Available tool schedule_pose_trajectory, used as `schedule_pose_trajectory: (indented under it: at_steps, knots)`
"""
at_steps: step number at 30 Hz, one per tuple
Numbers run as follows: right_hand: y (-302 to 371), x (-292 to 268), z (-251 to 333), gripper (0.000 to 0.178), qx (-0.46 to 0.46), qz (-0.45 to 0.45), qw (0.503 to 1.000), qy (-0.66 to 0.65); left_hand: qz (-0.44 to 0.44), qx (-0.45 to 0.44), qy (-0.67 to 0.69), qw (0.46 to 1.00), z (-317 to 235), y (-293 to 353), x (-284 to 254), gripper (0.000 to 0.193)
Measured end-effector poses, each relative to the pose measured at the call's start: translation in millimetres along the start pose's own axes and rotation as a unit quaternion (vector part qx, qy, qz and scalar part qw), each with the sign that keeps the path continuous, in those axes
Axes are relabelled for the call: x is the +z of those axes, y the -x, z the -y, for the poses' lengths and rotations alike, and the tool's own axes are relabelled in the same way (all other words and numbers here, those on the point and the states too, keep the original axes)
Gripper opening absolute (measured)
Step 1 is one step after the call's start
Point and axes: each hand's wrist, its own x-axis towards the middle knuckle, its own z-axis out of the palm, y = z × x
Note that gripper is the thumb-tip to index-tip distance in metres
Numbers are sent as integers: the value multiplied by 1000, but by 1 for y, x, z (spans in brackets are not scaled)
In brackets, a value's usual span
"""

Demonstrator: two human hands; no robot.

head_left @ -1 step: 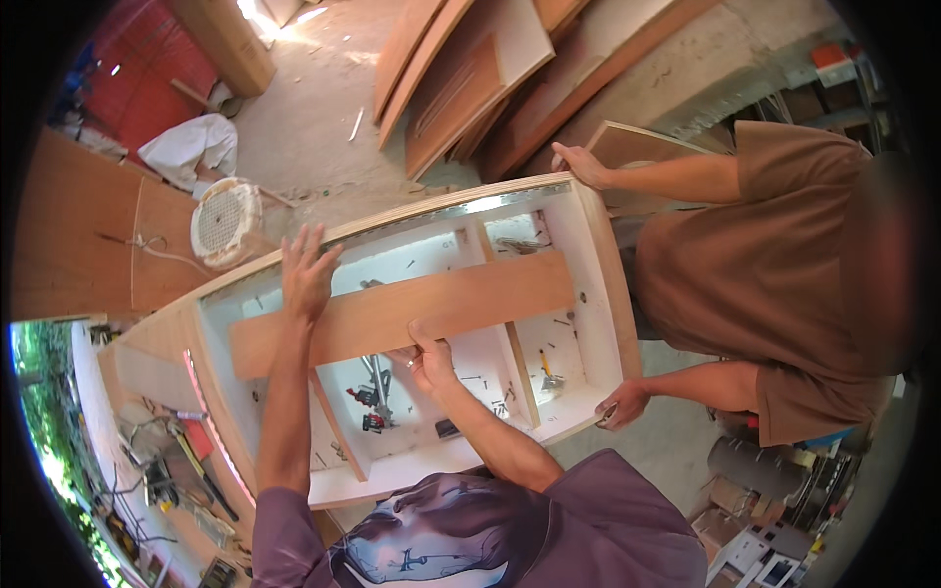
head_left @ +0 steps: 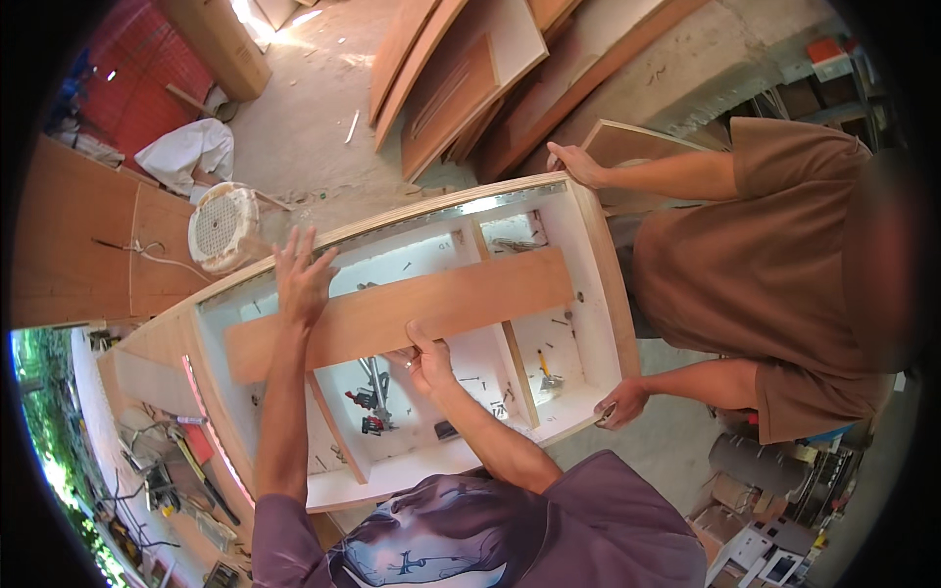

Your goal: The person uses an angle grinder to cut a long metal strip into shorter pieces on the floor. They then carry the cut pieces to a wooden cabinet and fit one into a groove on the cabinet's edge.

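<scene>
Evidently the case (head_left: 611,269) lies open side up, its plywood rim pale and layered, its inside white and scuffed. A co-worker's hands (head_left: 622,403) hold its far right and near right corners; that hold should be kept firm. Lengthwise above the case's dividers (head_left: 520,374) runs the board (head_left: 490,294), a long, flat brown strip with a smooth face and straight edges; whether it rests on them cannot be told.

The person's left hand (head_left: 305,284) has its fingers spread towards the case's far edge, wrist crossing the board's left end; contact is unclear. The right hand (head_left: 428,365) pinches the board's near edge, thumb above, fingers below. A strip this long is probably best supported at two well-separated points and kept level.

Beneath it lies a shiny metal tool (head_left: 372,400) with red parts; thin screws (head_left: 502,404) litter the case's near side.
</scene>
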Motion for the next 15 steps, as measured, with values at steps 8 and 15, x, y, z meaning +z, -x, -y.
schedule_pose_trajectory:
  at_steps: [8, 15]
  knots:
    - [-26, 59, 36, 38, -64, 57, 996, 19, 189, 22, 35, 981, -38, 6, -91, 97]
    - [-59, 70, 59, 47, -39, 42, 998, 10, 208, 46, -89, 973, -41, -4, -78, 135]
